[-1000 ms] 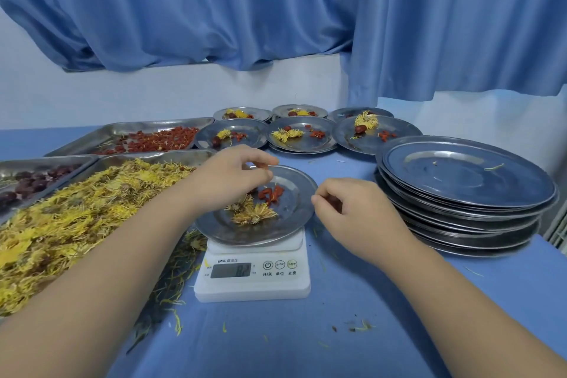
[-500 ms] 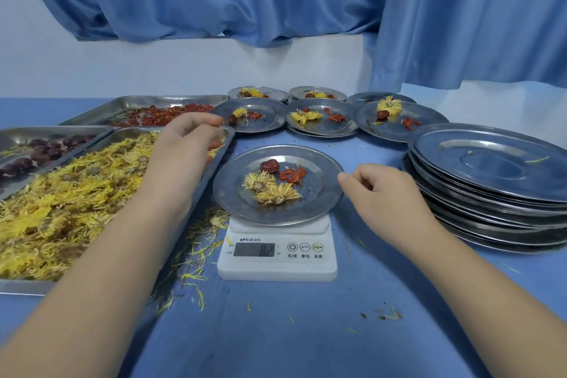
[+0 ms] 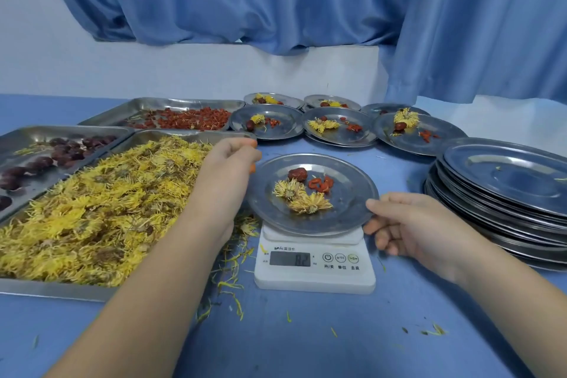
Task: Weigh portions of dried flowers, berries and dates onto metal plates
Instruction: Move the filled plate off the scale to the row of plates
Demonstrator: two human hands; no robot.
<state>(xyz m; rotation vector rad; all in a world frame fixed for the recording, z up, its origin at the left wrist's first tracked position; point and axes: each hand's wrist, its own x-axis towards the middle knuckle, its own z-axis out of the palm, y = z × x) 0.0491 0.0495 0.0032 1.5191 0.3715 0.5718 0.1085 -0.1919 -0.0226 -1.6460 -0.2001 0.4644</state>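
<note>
Plate sits on the scale, near centre. Your right hand pinches its right rim, thumb on top. Your left hand curls at its left rim; I cannot tell whether it has hold.

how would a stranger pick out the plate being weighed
Find the white scale on the blue table, front and centre. The plate sits on top of it, the right hand gripping its right rim. Only this one rests on the scale, unlike the filled plates behind.

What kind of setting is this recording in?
Likely a makeshift food-portioning station: a digital scale on a blue-covered table, a tray heaped with dried flowers, and a stack of spare plates.
</note>
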